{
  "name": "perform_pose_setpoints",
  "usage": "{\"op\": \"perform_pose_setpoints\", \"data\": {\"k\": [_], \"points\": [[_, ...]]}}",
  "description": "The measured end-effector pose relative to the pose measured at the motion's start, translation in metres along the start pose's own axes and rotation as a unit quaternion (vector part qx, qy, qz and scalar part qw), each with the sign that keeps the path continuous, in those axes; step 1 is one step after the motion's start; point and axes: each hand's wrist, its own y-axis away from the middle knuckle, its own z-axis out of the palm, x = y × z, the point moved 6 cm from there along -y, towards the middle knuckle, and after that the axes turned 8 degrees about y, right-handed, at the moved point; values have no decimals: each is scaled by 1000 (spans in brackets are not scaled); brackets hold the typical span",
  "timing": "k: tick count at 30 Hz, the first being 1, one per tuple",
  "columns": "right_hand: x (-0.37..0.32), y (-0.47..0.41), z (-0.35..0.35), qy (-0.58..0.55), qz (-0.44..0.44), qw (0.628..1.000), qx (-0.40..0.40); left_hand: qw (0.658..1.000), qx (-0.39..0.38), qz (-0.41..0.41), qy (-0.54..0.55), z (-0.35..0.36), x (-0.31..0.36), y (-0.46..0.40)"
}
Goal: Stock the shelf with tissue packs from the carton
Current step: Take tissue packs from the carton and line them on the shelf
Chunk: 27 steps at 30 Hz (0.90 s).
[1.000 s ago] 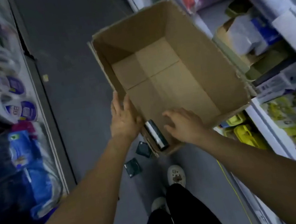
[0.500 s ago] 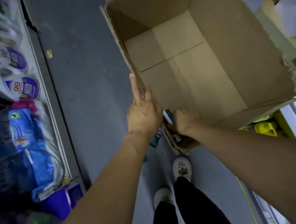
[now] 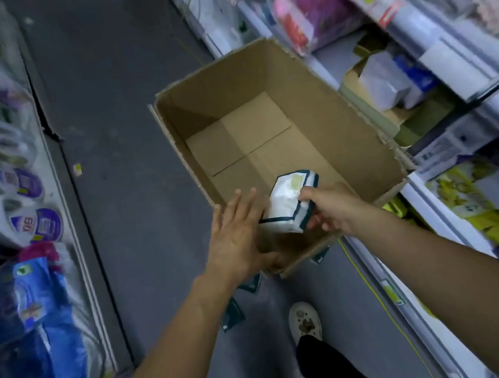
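Right hand (image 3: 332,212): I hold the tissue pack (image 3: 289,204) tight.
Left hand (image 3: 236,239): flat and wide, steadying the carton (image 3: 346,129).
Tip: I should lift the pack slowly toward the shelf (image 3: 433,213).

The carton (image 3: 324,132) is plain brown cardboard, and the tissue pack (image 3: 286,206) at its six o'clock edge is white with dark teal borders. At nine o'clock, white rolls (image 3: 16,220) carry purple round labels above blue bags (image 3: 44,316); at three o'clock lie yellow packs (image 3: 484,208) over a grey floor (image 3: 124,142)
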Motion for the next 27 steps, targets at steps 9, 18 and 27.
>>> {"op": "perform_pose_setpoints", "data": {"k": [9,18,27], "points": [[32,152,-50,-220,-78,969,82,903,154,61,397,-62,79,80],[115,317,-85,-328,-178,912,171,800,-59,63,594,-50,178,170],[228,457,-156,-350,-203,867,290,812,-125,193,536,-23,340,239]]}}
